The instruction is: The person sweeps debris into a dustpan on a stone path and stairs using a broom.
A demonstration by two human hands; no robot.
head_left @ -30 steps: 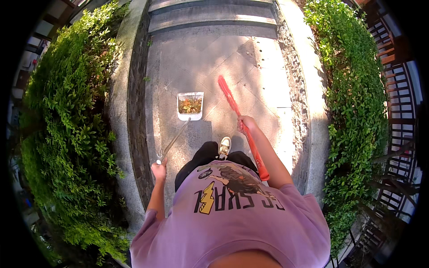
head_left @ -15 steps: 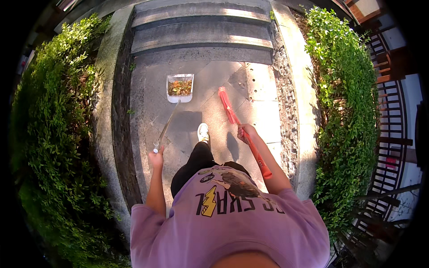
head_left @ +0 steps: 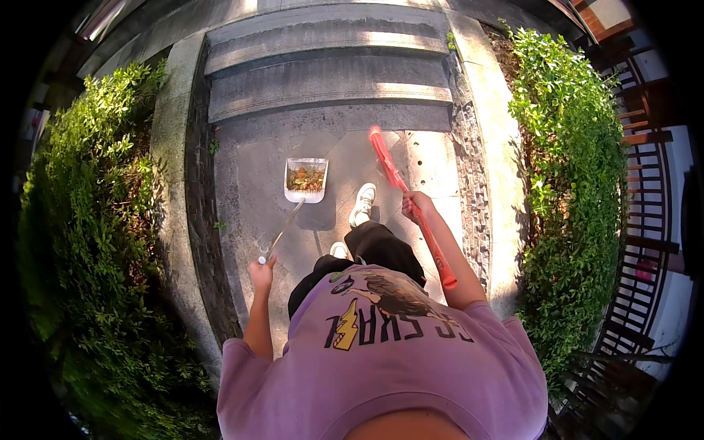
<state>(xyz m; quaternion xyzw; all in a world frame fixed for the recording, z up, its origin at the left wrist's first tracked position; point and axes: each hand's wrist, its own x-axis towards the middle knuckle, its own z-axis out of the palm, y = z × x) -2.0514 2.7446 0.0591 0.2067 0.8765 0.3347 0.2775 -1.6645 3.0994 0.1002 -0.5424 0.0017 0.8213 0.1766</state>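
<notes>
My left hand [head_left: 262, 272] is closed round the top end of a long-handled dustpan [head_left: 305, 196]. Its white pan lies ahead of me, left of centre, with dry leaves [head_left: 306, 179] piled inside. On the right, my right hand [head_left: 418, 205] grips the shaft of a red broom [head_left: 433, 246]. The broom slants from beside my right forearm up to its head, which points away from me toward the steps. A gap of paving separates the broom head from the pan.
Stone steps [head_left: 330, 103] rise ahead across the paved path [head_left: 257, 169]. Low stone walls [head_left: 172, 139] run along both sides, with a leafy hedge [head_left: 568, 191] beyond on the right and another hedge [head_left: 95, 220] on the left. My white shoes [head_left: 362, 204] are on the paving.
My right foot has come forward and the steps appear closer. The dustpan now sits nearer to my body in view. The broom head has swung up and slightly right.
</notes>
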